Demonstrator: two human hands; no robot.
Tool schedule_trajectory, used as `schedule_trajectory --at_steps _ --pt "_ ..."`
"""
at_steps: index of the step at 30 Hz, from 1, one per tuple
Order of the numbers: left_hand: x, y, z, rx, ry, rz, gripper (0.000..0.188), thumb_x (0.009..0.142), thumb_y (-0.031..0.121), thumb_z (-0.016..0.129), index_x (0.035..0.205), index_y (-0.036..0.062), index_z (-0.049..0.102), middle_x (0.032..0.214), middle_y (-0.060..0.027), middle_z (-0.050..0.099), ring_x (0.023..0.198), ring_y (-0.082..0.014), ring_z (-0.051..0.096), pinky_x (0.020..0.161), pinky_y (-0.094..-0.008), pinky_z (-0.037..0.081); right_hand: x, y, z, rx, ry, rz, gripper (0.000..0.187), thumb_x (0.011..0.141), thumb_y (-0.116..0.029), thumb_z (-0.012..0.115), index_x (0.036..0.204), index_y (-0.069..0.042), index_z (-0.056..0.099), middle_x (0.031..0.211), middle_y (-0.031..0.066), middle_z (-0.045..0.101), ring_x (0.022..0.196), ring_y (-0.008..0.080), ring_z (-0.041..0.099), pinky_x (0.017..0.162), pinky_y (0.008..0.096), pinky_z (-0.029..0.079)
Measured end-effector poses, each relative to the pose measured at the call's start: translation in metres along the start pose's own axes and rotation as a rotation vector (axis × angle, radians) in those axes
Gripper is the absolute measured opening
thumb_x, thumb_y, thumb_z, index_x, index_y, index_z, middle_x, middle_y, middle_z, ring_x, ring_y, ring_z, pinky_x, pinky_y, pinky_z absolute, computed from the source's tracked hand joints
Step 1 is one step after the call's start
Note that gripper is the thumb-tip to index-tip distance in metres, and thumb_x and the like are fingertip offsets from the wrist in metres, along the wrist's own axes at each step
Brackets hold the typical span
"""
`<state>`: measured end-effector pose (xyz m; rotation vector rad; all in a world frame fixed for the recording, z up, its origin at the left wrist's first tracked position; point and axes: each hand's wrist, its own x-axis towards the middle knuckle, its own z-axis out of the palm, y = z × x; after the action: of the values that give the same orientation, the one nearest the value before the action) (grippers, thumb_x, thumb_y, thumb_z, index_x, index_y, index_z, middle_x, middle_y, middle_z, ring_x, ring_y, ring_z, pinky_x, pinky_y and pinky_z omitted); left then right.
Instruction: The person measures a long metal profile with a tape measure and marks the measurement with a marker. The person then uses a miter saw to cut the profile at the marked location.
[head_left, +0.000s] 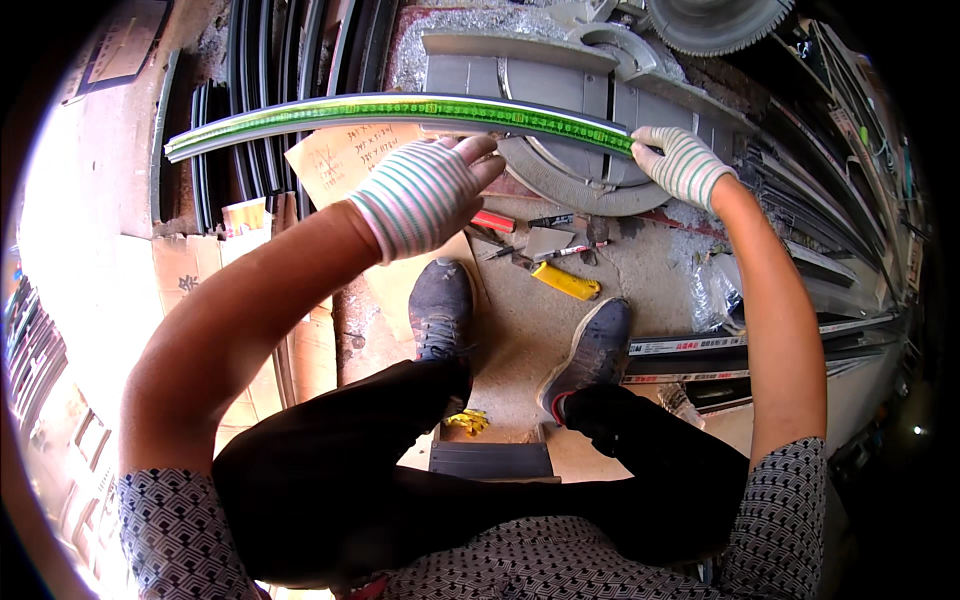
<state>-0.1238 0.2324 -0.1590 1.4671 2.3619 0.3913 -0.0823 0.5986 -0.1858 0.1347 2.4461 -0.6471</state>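
A long, thin metal strip profile [290,122] stretches across the upper middle, looking bowed in this wide view. Along it runs the green blade of a tape measure [520,119], with dark markings. My right hand [685,168], in a white glove with green stripes, pinches the blade at the profile's right end between thumb and fingers. My left hand [422,195], in a matching glove, sits just below the profile's middle, fingers loosely stretched and slightly apart. Its upper fingers come close to the profile's near edge; whether they touch is unclear.
Beyond the profile stands a grey saw base [575,160] with a toothed round blade [715,20]. A yellow-handled cutter [567,281], a red object [493,221] and pens lie on the floor before my shoes. Dark profiles [270,60] stack left; more [820,200] lie right. Cardboard [345,160] carries handwriting.
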Motion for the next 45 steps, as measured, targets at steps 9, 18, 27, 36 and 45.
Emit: schedule_trajectory --at_steps 9,18,27,36,45 --pt "0.013 0.023 0.029 0.014 0.221 -0.219 0.054 0.089 0.013 0.066 0.142 0.0054 0.055 0.139 -0.0248 0.055 0.114 -0.0401 0.063 0.095 -0.0479 0.055 -0.002 -0.002 -0.002 -0.046 0.002 -0.002 0.034 0.099 -0.029 0.061 0.122 -0.006 0.072 0.107 0.0222 0.074 0.099 0.0392 0.07 0.092 0.0416 0.054" --pt "0.036 0.047 0.04 -0.037 0.315 -0.567 0.076 0.084 0.014 0.066 0.156 0.02 0.044 0.158 -0.0319 0.037 0.106 -0.0392 0.068 0.091 -0.0477 0.057 0.001 0.0 -0.002 -0.015 -0.034 0.029 0.035 0.099 -0.029 0.061 0.122 -0.006 0.072 0.107 0.0231 0.074 0.1 0.0394 0.071 0.092 0.042 0.054" --pt "0.036 0.04 0.048 -0.02 0.253 -0.693 0.077 0.084 0.014 0.067 0.157 0.024 0.044 0.163 -0.032 0.027 0.106 -0.0417 0.068 0.089 -0.0481 0.058 0.0 -0.003 0.002 0.0 -0.001 -0.004 0.035 0.1 -0.029 0.06 0.122 -0.004 0.071 0.104 0.0249 0.073 0.095 0.0399 0.071 0.09 0.0417 0.054" --pt "0.039 0.046 0.053 -0.126 0.256 -0.754 0.079 0.084 0.015 0.067 0.158 0.0264 0.042 0.165 -0.0313 0.024 0.117 -0.0462 0.065 0.092 -0.0485 0.058 0.003 0.006 0.002 0.008 0.002 0.006 0.037 0.1 -0.03 0.061 0.123 -0.004 0.071 0.102 0.0245 0.074 0.093 0.0371 0.072 0.089 0.0408 0.054" --pt "0.038 0.041 0.06 -0.094 0.322 -0.736 0.082 0.081 0.012 0.068 0.157 0.0271 0.043 0.163 -0.0314 0.027 0.111 -0.0455 0.066 0.089 -0.0481 0.059 -0.002 -0.005 -0.002 -0.003 -0.008 -0.004 0.036 0.1 -0.029 0.061 0.122 -0.003 0.071 0.101 0.0247 0.074 0.093 0.0373 0.072 0.089 0.0404 0.055"
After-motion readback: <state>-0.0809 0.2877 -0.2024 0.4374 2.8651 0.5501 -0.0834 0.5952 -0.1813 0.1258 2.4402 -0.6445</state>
